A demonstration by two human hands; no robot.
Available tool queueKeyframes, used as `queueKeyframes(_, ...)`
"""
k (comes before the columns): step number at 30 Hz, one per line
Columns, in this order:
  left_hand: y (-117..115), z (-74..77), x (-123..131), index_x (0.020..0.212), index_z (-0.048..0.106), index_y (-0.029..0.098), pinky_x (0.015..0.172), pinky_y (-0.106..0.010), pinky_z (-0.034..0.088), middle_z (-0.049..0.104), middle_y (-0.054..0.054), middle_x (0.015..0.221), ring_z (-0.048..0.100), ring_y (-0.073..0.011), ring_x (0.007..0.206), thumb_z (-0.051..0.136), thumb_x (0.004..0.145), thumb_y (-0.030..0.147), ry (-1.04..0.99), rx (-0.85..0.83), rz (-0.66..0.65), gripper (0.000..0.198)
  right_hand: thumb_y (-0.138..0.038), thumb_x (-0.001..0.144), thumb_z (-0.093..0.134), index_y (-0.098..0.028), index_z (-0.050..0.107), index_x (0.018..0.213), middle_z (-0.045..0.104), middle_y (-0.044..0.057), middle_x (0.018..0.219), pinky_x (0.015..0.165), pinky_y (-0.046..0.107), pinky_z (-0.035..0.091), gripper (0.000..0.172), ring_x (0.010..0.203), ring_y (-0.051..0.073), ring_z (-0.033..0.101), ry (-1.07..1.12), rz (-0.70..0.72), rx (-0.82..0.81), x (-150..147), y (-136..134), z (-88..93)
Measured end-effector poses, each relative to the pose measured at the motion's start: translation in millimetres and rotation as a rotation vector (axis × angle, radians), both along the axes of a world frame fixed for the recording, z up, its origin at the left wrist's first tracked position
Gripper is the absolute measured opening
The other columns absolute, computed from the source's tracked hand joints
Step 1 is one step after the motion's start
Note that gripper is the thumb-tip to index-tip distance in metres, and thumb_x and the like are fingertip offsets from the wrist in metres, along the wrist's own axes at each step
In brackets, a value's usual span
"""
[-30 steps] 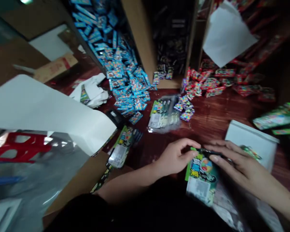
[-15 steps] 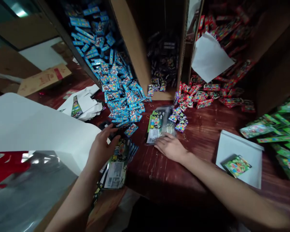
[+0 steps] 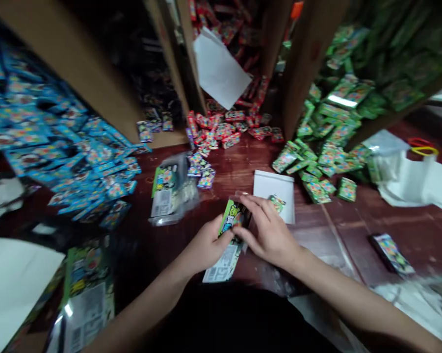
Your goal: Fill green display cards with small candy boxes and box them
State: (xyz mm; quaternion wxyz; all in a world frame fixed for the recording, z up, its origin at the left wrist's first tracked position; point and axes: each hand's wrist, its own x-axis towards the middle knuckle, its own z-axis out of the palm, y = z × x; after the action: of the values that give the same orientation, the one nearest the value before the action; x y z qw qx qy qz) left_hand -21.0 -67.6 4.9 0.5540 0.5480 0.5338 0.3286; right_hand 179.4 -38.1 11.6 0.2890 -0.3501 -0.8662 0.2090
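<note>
My left hand [image 3: 205,247] and my right hand [image 3: 268,230] meet above the dark red table [image 3: 353,220], both closed on a green printed packet [image 3: 228,235] with a white label on its lower part. The packet is tilted, its top end between my right fingers. A clear bag with similar green packets [image 3: 171,193] lies just beyond my left hand. A white card [image 3: 274,189] with a small green pack [image 3: 277,202] on it lies right behind my right hand.
Cardboard boxes at the back spill small packs: a blue heap [image 3: 77,152] on the left, red ones [image 3: 224,130] in the middle, green ones [image 3: 324,157] on the right. A dark packet [image 3: 392,252] lies at the right. More green packets [image 3: 84,289] sit at the lower left.
My hands were apart, left on packets at the left, right on the clear bag. Now both have come together on one green packet. The view has swung right.
</note>
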Motion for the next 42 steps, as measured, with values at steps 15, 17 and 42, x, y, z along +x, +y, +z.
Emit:
queueKeyframes(15,4.6,14.6,49.1,0.119,0.064,0.017,0.082,-0.029,0.049,0.072,-0.003,0.102,0.063,-0.0189,0.088,0.054,0.097,0.032,0.09,0.0,-0.244,0.029,-0.043,0.093,0.066,-0.019,0.061,0.114,0.065,0.01,0.103,0.09,0.044,0.055,0.032,0.101,0.025,0.063,0.072,-0.21,-0.122,57.1,0.0,-13.6)
queueKeyframes(17,3.7,13.9,56.1,0.118,0.064,0.016,0.08,-0.029,0.049,0.071,-0.003,0.098,0.062,-0.0184,0.086,0.055,0.096,0.032,0.079,0.001,-0.209,0.029,-0.045,0.093,0.065,-0.019,0.062,0.114,0.065,0.01,0.103,0.089,0.043,0.055,0.033,0.1,0.026,0.063,0.023,-0.229,-0.103,60.9,-0.6,-12.3)
queueKeyframes(42,-25.8,-39.0,10.1,0.11,0.069,0.017,0.076,-0.034,0.055,0.077,-0.011,0.1,0.072,-0.0274,0.09,0.059,0.091,0.054,0.235,-0.036,0.373,0.043,-0.047,0.102,0.039,-0.021,0.054,0.101,0.069,0.006,0.067,0.047,0.031,0.044,0.03,0.056,0.026,0.068,-0.067,-0.274,-0.358,-37.8,-13.0,-69.6)
